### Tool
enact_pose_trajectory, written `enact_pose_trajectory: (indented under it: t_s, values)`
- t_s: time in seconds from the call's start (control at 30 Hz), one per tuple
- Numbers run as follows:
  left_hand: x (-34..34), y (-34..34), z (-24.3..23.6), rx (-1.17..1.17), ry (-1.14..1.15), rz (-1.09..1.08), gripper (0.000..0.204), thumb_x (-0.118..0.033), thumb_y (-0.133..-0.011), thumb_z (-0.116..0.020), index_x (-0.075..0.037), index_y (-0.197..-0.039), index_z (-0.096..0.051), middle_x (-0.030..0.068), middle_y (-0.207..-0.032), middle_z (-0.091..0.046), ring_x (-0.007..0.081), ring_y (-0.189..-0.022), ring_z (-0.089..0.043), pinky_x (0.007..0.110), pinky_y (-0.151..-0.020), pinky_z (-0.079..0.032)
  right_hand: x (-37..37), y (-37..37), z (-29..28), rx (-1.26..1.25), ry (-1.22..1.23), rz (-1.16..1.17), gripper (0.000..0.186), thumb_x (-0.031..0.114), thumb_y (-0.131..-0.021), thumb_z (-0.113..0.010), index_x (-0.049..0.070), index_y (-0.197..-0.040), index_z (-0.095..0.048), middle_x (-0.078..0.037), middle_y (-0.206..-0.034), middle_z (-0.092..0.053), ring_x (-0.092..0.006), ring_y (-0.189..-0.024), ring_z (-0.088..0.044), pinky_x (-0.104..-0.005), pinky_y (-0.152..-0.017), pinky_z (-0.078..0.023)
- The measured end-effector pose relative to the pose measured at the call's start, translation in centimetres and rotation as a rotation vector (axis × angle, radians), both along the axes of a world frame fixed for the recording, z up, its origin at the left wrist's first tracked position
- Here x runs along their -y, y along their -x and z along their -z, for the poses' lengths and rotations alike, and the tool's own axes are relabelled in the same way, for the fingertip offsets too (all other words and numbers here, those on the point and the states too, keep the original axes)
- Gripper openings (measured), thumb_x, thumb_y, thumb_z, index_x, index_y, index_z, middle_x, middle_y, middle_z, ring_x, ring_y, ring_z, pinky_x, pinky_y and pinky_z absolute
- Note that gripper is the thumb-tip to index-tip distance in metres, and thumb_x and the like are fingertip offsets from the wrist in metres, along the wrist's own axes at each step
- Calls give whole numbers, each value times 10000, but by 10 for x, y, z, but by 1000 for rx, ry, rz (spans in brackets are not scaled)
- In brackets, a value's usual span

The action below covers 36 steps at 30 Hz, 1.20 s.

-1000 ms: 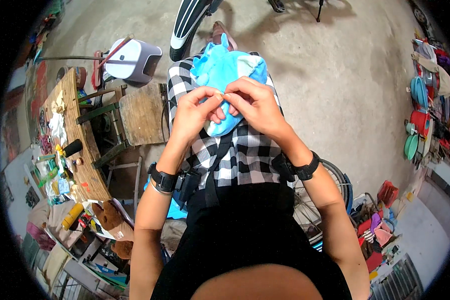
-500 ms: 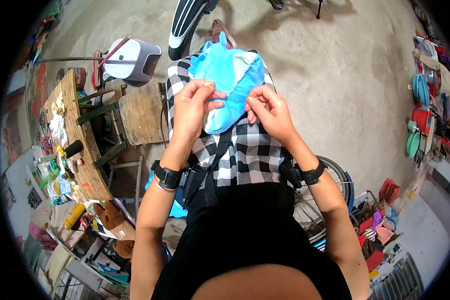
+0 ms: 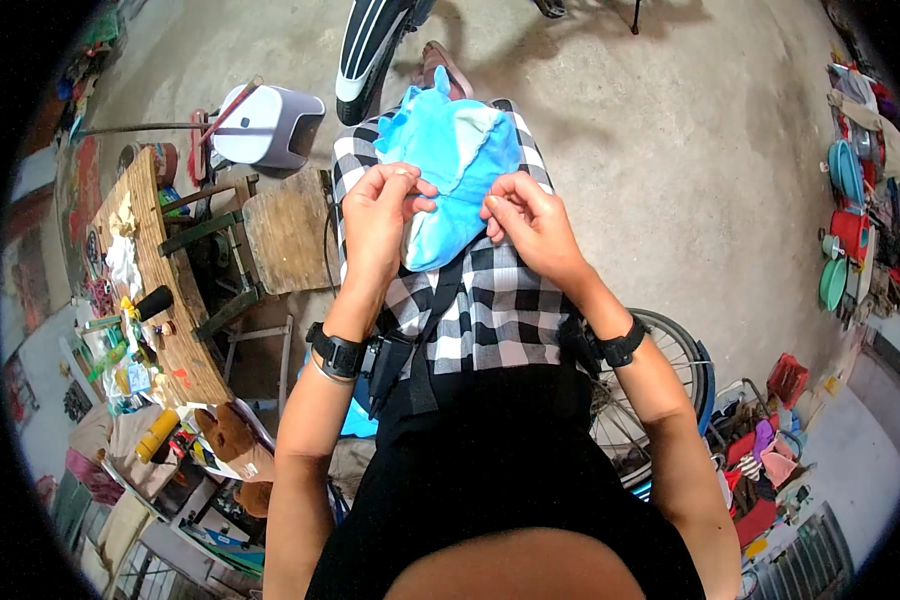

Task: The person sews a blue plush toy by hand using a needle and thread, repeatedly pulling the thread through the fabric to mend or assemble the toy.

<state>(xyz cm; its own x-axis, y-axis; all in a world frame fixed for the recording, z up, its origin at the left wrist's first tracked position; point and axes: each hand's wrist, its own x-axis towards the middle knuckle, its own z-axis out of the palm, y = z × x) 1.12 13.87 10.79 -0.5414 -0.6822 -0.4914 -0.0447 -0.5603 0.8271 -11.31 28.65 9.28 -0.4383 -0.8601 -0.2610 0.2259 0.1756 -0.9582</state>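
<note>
A light-blue plush cloth piece (image 3: 454,215) with a pale patch and a ragged fringe lies across my lap on black-and-white checked cloth (image 3: 490,305). Over its left edge is my left hand (image 3: 378,205), thumb and forefinger pinched together, other fingers curled near the cloth. What that pinch holds, if anything, is too small to make out. My right hand (image 3: 525,220) is closed at the right edge of the plush piece, fingertips pressed together and touching or almost touching it. Anything between those fingertips is also too small to tell. Both wrists wear black bands.
To my left stand a wooden stool (image 3: 288,230), a cluttered wooden table (image 3: 185,300) and a white plastic stool (image 3: 270,125). A spoked wheel (image 3: 650,400) is close by my right side. A tyre with a striped mudguard (image 3: 370,60) is ahead. Basins (image 3: 846,175) line the far right.
Both pinched hands have shifted slightly left relative to the view, the right one closer to the left. The plush piece has shifted slightly left with them.
</note>
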Motion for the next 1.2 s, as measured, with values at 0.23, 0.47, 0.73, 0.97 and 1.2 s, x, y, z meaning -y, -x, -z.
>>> enact_pose_trajectory:
  t_s: [0.23,0.47,0.73,0.97,1.2]
  values:
    - [7,-2,-3,-88,-50,5,95,-4,-869,-529,17,-957,-560,80,-899,-589,112,-710,-547,231,-628,-490,2,-3,1,7,29,16,56,45,-926,-526,-9,-943,-527,-58,-813,-603,-80,-672,-567,-209,-603,-477]
    - [10,-5,-9,-16,65,198,265,72,-786,-588,2,-1038,-551,17,-875,-536,81,-739,-515,205,-683,-447,2,-1,4,5,23,8,58,45,-934,-510,-12,-942,-520,-63,-823,-598,-87,-690,-570,-214,-627,-481]
    - [11,1,-6,152,504,405,363,102,-693,-637,-24,-1024,-559,-15,-933,-471,52,-766,-450,175,-684,-431,3,-2,4,-11,39,23,74,58,-929,-522,-15,-940,-521,-63,-801,-599,-90,-672,-569,-221,-610,-484]
    - [5,5,-6,262,751,424,340,100,-680,-634,-36,-982,-554,23,-1056,-459,69,-772,-461,184,-603,-447,2,-1,2,10,3,6,65,49,-931,-516,-13,-951,-522,-61,-834,-604,-82,-713,-568,-210,-645,-481]
    - [3,6,-7,312,901,397,348,87,-668,-634,-46,-973,-533,55,-1079,-465,124,-822,-509,208,-583,-471,2,-1,-16,-44,68,0,66,37,-925,-523,-17,-960,-534,-61,-853,-610,-85,-755,-563,-220,-676,-478]
